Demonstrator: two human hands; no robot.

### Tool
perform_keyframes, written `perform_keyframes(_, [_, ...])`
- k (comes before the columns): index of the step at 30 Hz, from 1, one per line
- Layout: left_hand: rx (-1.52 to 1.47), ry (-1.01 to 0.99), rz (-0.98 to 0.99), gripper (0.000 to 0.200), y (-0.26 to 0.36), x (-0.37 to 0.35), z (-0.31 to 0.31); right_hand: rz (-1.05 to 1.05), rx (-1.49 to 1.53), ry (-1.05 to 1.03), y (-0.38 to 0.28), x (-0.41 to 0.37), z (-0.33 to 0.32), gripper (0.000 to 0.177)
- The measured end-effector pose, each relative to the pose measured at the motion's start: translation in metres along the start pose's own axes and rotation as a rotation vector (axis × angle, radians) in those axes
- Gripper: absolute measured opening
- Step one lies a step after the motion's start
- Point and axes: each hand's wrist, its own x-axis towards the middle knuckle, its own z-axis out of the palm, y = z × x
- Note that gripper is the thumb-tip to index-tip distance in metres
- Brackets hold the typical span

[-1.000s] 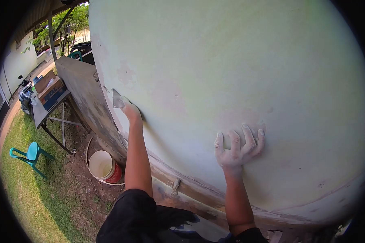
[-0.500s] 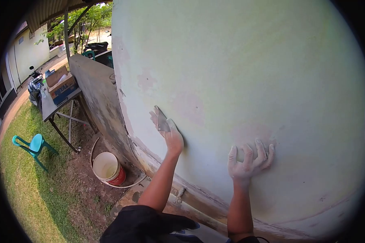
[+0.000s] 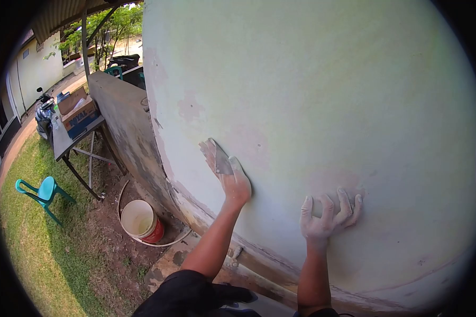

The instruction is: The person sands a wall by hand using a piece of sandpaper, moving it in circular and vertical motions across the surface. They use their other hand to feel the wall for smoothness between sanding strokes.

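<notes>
Flat grey piece [image 3: 223, 165] btwn thumb & fingers of L hand [image 3: 237, 187], slanting up-left, well left of R hand [image 3: 321, 226], curled at wall [image 3: 349, 100], grip unclear.

You had one legible marking in view: "ROYAL", in dark capitals on the side of the cardboard box [image 3: 81, 118], which stood on the table [image 3: 61, 140], along its edge beside the low wall [image 3: 122, 108].
</notes>
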Motion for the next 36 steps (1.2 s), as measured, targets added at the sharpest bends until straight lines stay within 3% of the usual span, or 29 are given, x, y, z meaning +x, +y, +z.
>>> perform_keyframes(2, [-0.074,0.157,-0.038,0.067,-0.012,0.063,-0.002,-0.010,0.000,0.003,0.000,0.003,0.002,0.019])
perform_keyframes(6, [-0.205,0.188,-0.116,0.066,-0.032,0.154,-0.022,-0.003,0.029,-0.004,0.001,-0.003,0.002,0.023])
perform_keyframes(9, [-0.176,0.107,-0.067,0.065,-0.021,0.114,-0.014,0.010,0.028,0.020,0.000,0.000,0.002,0.019])
perform_keyframes(11, [-0.071,0.002,0.107,0.067,0.003,0.047,-0.005,0.019,0.022,0.010,0.001,-0.002,-0.001,0.019])
perform_keyframes(14, [0.008,-0.162,0.155,0.072,0.006,-0.056,0.003,0.010,0.070,-0.011,0.002,-0.001,-0.001,0.020])
perform_keyframes(17, [0.008,-0.117,0.187,0.069,-0.011,-0.037,-0.003,-0.001,0.010,-0.004,0.003,-0.001,0.000,0.023])
perform_keyframes(19, [-0.304,-0.019,-0.090,0.064,-0.062,0.022,0.005,0.021,0.045,-0.011,0.004,-0.004,0.001,0.027])
perform_keyframes(20, [-0.315,0.037,-0.188,0.062,-0.077,0.066,-0.005,0.014,0.044,-0.011,0.005,-0.005,0.001,0.029])
perform_keyframes(26, [-0.236,0.157,-0.061,0.066,-0.004,0.081,0.000,0.010,0.043,-0.039,0.003,-0.003,-0.001,0.037])
perform_keyframes(29, [-0.004,-0.055,0.132,0.073,0.043,-0.046,0.017,0.024,0.046,-0.028,0.002,-0.001,0.000,0.037])
perform_keyframes(31, [0.063,-0.226,0.148,0.076,0.017,-0.110,0.020,0.029,0.043,-0.033,-0.001,-0.003,-0.003,0.036])
perform_keyframes(34, [0.048,-0.226,0.228,0.075,0.016,-0.086,0.012,0.003,0.037,-0.027,0.005,-0.004,-0.002,0.036])
perform_keyframes(36, [0.001,-0.124,0.166,0.070,0.019,-0.046,0.008,0.014,0.035,-0.008,0.006,-0.006,0.001,0.029])
